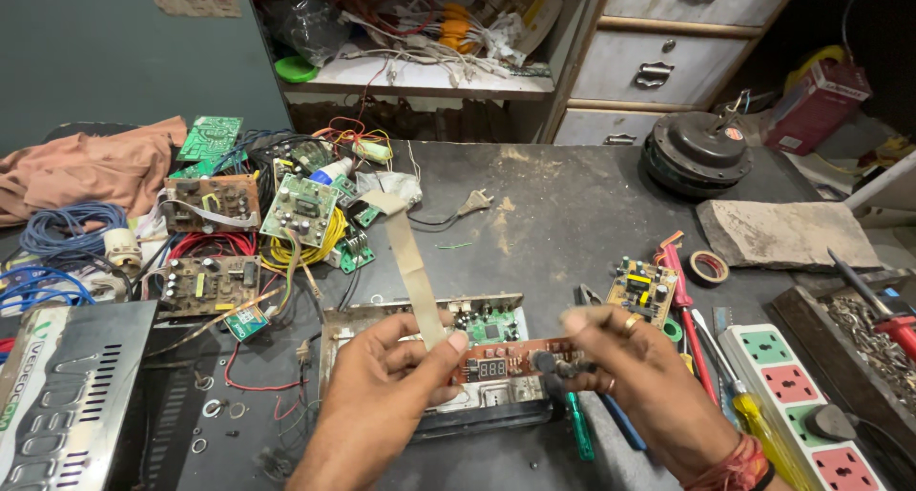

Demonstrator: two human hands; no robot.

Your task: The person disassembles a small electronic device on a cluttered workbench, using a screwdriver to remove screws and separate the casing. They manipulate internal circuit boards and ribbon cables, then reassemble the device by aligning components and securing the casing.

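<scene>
My left hand pinches a flat beige ribbon cable that rises from an opened electronic box. Together with my right hand it holds a narrow red-brown display board with a small digit display in front of that box. My right hand grips the board's right end, where black knobs sit. A green circuit board shows inside the box behind the red-brown board.
Several circuit boards and coiled wires crowd the left of the dark bench. A metal cover lies front left. Screwdrivers, a small board, tape roll, power strip, stone slab and fan motor sit right.
</scene>
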